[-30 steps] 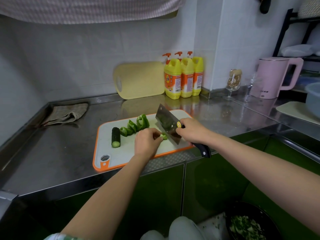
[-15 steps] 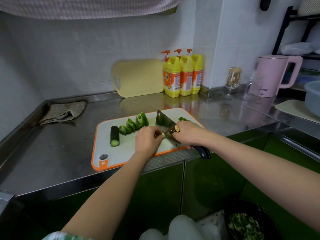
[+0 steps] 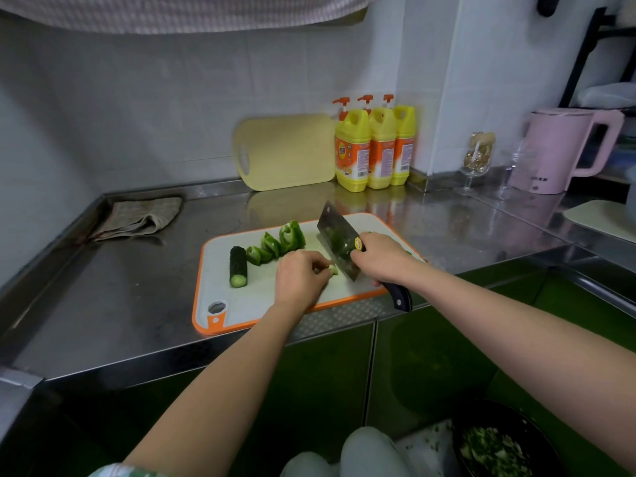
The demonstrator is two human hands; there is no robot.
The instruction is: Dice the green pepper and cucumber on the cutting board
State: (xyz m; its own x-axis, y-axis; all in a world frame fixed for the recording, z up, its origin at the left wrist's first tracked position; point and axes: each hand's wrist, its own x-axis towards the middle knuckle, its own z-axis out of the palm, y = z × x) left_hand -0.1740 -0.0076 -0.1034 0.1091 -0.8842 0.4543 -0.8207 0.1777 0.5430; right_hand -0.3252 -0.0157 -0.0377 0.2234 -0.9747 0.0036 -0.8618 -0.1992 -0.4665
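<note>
A white cutting board [image 3: 268, 304] with an orange rim lies on the steel counter. On its left side rests a dark cucumber piece [image 3: 238, 266]. Several green pepper strips [image 3: 275, 243] lie behind my hands. My left hand [image 3: 298, 277] has curled fingers holding a small pale green piece [image 3: 332, 269] down on the board. My right hand [image 3: 380, 259] grips the cleaver [image 3: 336, 239] by the handle. The blade's edge stands on the board just right of that piece. A few bits of green show beyond my right hand.
A folded cloth [image 3: 139, 218] lies at the back left. A yellow board [image 3: 285, 151] leans on the wall beside three yellow bottles [image 3: 375, 149]. Glasses [image 3: 476, 160] and a pink kettle [image 3: 564, 149] stand at the right. A dark bowl [image 3: 495, 445] of chopped greens sits below.
The cleaver rose and came down again beside the small piece under my left fingers. Both hands stayed in nearly the same place on the board.
</note>
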